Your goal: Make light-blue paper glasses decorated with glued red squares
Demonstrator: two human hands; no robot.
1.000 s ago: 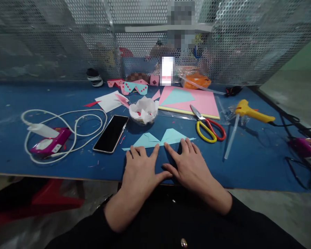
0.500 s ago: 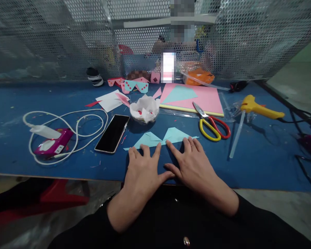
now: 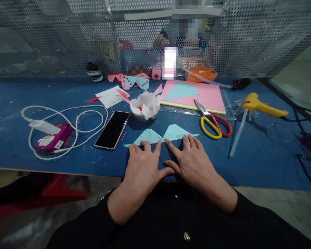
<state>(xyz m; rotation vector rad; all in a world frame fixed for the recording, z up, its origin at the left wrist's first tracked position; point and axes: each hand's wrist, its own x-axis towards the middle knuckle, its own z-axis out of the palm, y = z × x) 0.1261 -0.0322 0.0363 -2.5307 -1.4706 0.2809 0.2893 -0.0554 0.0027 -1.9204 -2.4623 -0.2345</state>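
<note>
A light blue folded paper (image 3: pixel 175 132) with two peaks lies flat on the blue table near its front edge. My left hand (image 3: pixel 143 162) rests with fingers spread, its fingertips pressing the paper's lower edge on the left side. On the right side, the fingertips of my right hand (image 3: pixel 191 157) press the same edge, the fingers stretched out. Both thumbs point inward and their tips nearly meet below the paper. Just beyond the paper stands a small bowl (image 3: pixel 145 105) lined with white paper, with red bits inside.
Left lie a phone (image 3: pixel 112 129) and a purple power adapter (image 3: pixel 53 138) with a looped white cable. Right are scissors (image 3: pixel 214 122) and a yellow glue gun (image 3: pixel 264 105). Behind are pink sheets (image 3: pixel 209 97), decorated paper glasses (image 3: pixel 137 83) and a perforated metal screen (image 3: pixel 145 34).
The view has shifted slightly, so the table items appear a little higher. My hands keep nearly the same pose on the paper; its left peak seems to lie slightly flatter.
</note>
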